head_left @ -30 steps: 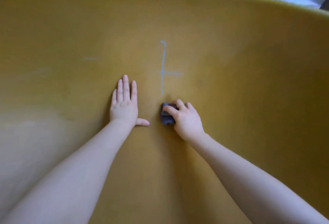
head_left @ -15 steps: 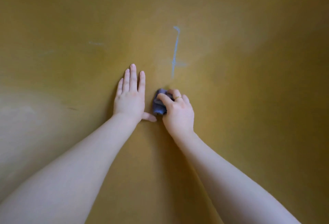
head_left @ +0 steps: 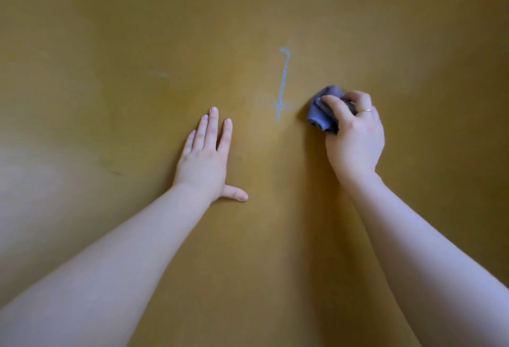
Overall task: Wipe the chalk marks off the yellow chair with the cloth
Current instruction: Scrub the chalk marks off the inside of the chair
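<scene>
While the left hand (head_left: pixel 205 160) is being laid flat, fingers straight, on the yellow chair (head_left: pixel 110 29), a bunched blue-grey cloth (head_left: pixel 321 113) is being gripped by the curled fingers of the right hand (head_left: pixel 355 137) and pressed to the surface just right of the pale vertical chalk mark (head_left: pixel 283 82). A fainter smudge (head_left: pixel 159 73) is being noted further left.

The chair (head_left: pixel 275 236) fills the view as a smooth, matt mustard-yellow surface, plastic by the look of it, with only a soft sheen where light falls on it. The chalk line (head_left: pixel 283 82) lies on it as a dry, powdery pale-blue streak, smudged hazy at its lower end, and a fainter dusty mark (head_left: pixel 159 73) sits off to the left. The cloth (head_left: pixel 321 113) is soft, crumpled grey-blue fabric, dull and without shine.
</scene>
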Action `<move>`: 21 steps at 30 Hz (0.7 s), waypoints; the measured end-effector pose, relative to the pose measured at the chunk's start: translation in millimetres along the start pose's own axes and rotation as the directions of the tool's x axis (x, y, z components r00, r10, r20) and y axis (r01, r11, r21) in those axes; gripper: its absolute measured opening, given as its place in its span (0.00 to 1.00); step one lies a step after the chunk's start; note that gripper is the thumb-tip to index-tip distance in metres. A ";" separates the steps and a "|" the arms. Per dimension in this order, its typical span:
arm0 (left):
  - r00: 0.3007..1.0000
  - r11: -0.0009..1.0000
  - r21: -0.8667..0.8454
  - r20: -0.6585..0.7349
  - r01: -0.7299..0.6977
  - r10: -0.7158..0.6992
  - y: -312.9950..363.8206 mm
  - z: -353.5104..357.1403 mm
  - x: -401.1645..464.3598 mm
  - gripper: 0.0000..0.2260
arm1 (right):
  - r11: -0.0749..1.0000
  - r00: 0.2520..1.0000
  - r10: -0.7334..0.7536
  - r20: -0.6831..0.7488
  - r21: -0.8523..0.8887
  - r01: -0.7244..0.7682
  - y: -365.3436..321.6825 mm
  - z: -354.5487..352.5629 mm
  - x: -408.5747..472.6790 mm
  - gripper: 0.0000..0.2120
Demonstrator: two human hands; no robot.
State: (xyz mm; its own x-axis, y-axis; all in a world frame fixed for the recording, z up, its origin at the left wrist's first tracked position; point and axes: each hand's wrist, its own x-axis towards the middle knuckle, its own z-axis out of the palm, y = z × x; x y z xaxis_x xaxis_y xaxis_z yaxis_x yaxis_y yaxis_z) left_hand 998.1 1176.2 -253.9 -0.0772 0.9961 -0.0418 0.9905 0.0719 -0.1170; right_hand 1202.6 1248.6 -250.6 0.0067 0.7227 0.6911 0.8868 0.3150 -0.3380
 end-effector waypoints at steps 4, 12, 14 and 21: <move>1.000 1.000 -0.009 0.008 -0.001 0.002 -2.4 -2.9 -2.1 0.62 | 0.996 0.998 0.056 0.032 0.074 -0.058 -17.1 13.2 -11.5 0.22; 0.998 0.998 0.018 0.039 0.055 -0.056 10.0 -12.9 -7.0 0.62 | 0.939 0.881 -0.342 0.327 0.156 0.307 -51.8 10.9 -73.9 0.18; 0.998 0.999 0.006 0.023 0.054 -0.054 10.0 -12.7 -6.2 0.62 | 0.917 0.835 -0.393 0.384 0.099 0.387 -46.7 4.9 -76.1 0.23; 1.000 1.000 -0.008 -0.004 0.006 -0.006 1.4 -4.9 -5.1 0.63 | 0.751 0.749 -0.615 0.247 -0.105 0.652 -29.7 0.6 -41.4 0.19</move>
State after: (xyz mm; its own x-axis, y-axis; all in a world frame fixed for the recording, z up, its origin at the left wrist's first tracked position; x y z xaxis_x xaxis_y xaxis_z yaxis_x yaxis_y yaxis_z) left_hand 1000.4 1171.5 -249.0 -0.0828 0.9959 -0.0374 0.9909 0.0782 -0.1096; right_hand 1175.8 1209.7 -269.6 -0.6547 0.4993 0.5675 0.7190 0.6431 0.2637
